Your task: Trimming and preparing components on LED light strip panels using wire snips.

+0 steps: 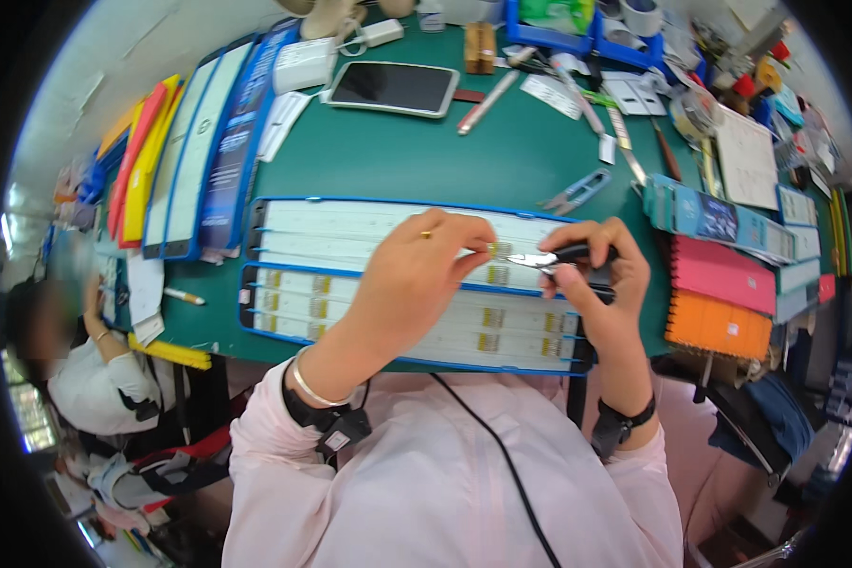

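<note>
My right hand is closed around small pliers with black handles and a metal nose. The nose points left, toward the fingertips of my left hand. Those fingertips are pinched together over a tiny yellowish piece, too small to name. Both hands are above a long white case with blue edges, laid out as a far panel and a near panel. Small yellow-brown bundles of thin pieces sit in groups on the near panel. My left hand and forearm hide the case's middle.
A pair of thread snips lies beyond the case on the green table. Farther back is a tablet. More blue-edged cases stand at left; pink and orange notebooks are at right. Another person sits at far left.
</note>
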Tool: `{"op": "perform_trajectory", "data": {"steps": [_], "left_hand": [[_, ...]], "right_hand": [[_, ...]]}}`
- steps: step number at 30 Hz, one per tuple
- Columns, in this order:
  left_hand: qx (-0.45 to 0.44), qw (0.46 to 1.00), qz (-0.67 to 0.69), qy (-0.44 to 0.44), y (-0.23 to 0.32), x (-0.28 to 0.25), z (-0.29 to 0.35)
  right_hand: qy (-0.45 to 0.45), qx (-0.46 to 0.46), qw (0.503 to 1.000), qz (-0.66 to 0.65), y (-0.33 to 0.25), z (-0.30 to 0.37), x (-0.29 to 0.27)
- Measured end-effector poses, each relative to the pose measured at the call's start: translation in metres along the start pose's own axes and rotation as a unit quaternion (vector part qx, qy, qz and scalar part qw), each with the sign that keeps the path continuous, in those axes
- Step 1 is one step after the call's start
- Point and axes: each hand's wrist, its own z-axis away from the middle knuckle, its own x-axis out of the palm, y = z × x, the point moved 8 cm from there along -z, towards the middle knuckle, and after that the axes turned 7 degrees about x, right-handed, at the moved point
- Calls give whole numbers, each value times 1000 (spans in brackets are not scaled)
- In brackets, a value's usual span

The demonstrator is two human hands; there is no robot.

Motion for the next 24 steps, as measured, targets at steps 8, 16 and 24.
{"op": "perform_trajectory", "data": {"steps": [8, 16, 24], "left_hand": [[8, 999, 11, -29, 2, 1, 6], [9, 991, -65, -114, -3, -2, 13], [-48, 962, -88, -254, -20, 23, 22]], "right_hand": [[-10, -12, 1000, 16, 2, -2, -5], [-27, 20, 996, 81, -2, -17, -11], [-28, 39, 995, 91, 19, -27, -19]]}}
